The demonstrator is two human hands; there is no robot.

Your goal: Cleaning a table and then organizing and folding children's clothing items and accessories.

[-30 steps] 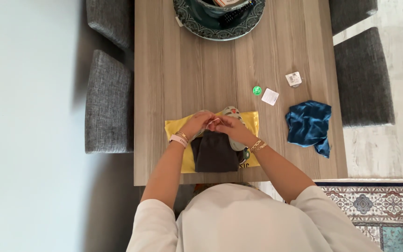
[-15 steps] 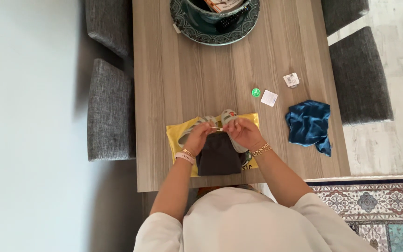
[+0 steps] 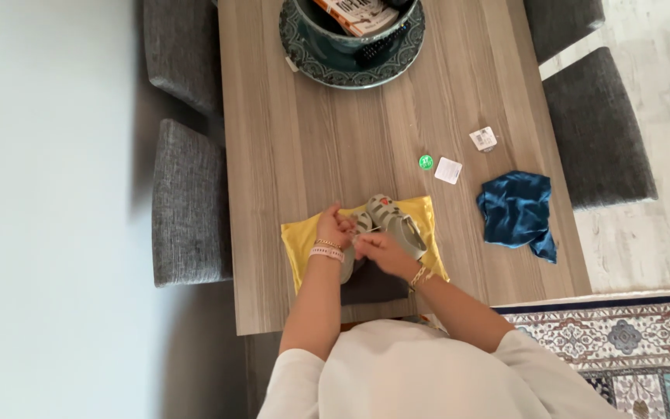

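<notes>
The left hand [image 3: 335, 227] has its fingers curled over the near-left end of a small pale grey-green shoe [image 3: 353, 242], apparently gripping it, though how tightly they close cannot be told from above. The right hand [image 3: 378, 250] lies just right of it, fingers bent in toward the same shoe; whether they pinch anything is hidden. A second small shoe [image 3: 397, 221] of the same colour (a red spot shows on its far end) lies just to the right, slanting from far-left to near-right. Both shoes rest on a yellow cloth [image 3: 302, 240] spread at the near edge of the wooden table [image 3: 327, 132], and a dark grey cloth [image 3: 374, 285] lies on its near part, under the wrists.

Further right on the table sits a crumpled blue cloth [image 3: 516, 214]. Beyond the yellow cloth are a small green round thing [image 3: 426, 162] and two small white tags [image 3: 448, 170]. At the far edge stands a dark patterned bowl [image 3: 327, 58]. Grey upholstered chairs [image 3: 189, 202] stand on both sides.
</notes>
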